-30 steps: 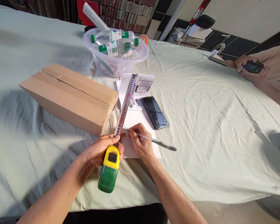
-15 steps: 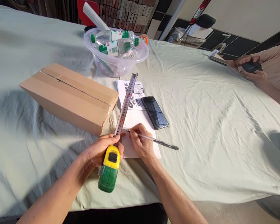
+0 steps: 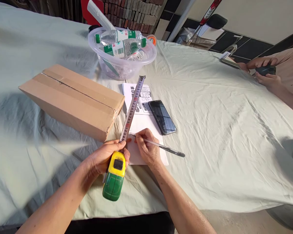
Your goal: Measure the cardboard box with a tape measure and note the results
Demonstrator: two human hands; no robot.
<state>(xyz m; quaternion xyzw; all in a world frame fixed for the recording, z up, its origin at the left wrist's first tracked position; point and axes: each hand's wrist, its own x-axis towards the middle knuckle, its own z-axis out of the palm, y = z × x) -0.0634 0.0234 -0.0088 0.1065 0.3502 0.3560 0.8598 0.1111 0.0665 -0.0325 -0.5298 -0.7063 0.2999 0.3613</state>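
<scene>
My left hand (image 3: 108, 156) is closed round a tape measure (image 3: 113, 185) with a yellow and green case. Its blade sticks out away from me, over the left side of a white sheet of paper (image 3: 143, 125) with printed text and a drawing at its far end. Between the fingers of my right hand (image 3: 147, 146) is a pen (image 3: 166, 148), its tip on the paper just right of the blade, by some small faint marks. A dark smartphone (image 3: 162, 117) lies partly on the sheet's right edge. Left of the blade sits a closed cardboard box (image 3: 73, 102).
Behind the paper stands a clear plastic basin (image 3: 123, 70) holding several items, among them water bottles (image 3: 123, 48) with green caps. A pale cloth (image 3: 222, 136) covers the table. At the far right another person's hands (image 3: 268, 73) hold a dark object.
The pen's rear end has dipped slightly and shifted a little left, with small movement of my right fingers. The tape measure, box and phone stay where they were.
</scene>
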